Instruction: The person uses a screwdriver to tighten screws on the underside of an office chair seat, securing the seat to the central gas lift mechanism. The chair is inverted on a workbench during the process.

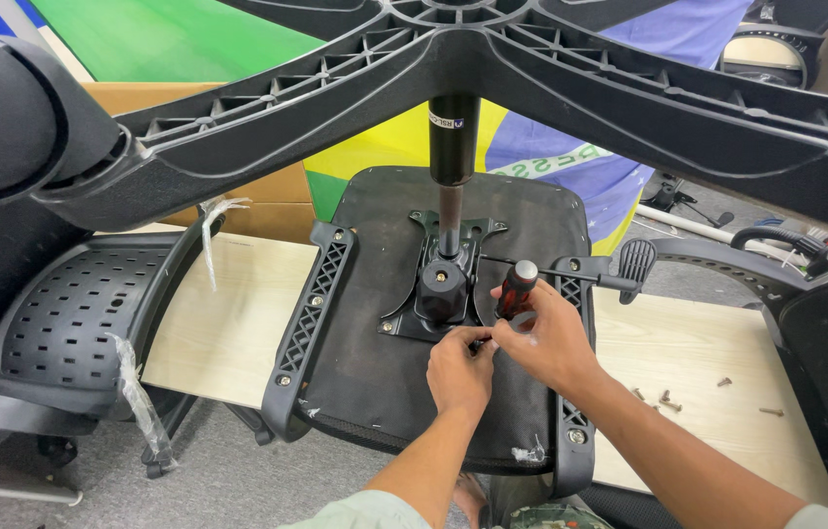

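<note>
An office chair lies upside down on a wooden table; its black seat underside [375,362] faces up. A black metal mechanism plate [438,284] with a gas cylinder [453,147] stands at its middle. My right hand [551,338] grips a screwdriver with a red and black handle [516,289], held upright at the plate's near right corner. My left hand [460,370] pinches at the screwdriver's tip against the seat; the screw itself is hidden. The star base [629,88] spreads overhead.
The light wooden table [228,323] carries several loose screws [668,400] at the right. A perforated black chair back [81,313] stands at left with torn plastic wrap. Armrest brackets [311,313] flank the seat. A black lever handle [635,263] sticks out right. Cardboard boxes stand behind.
</note>
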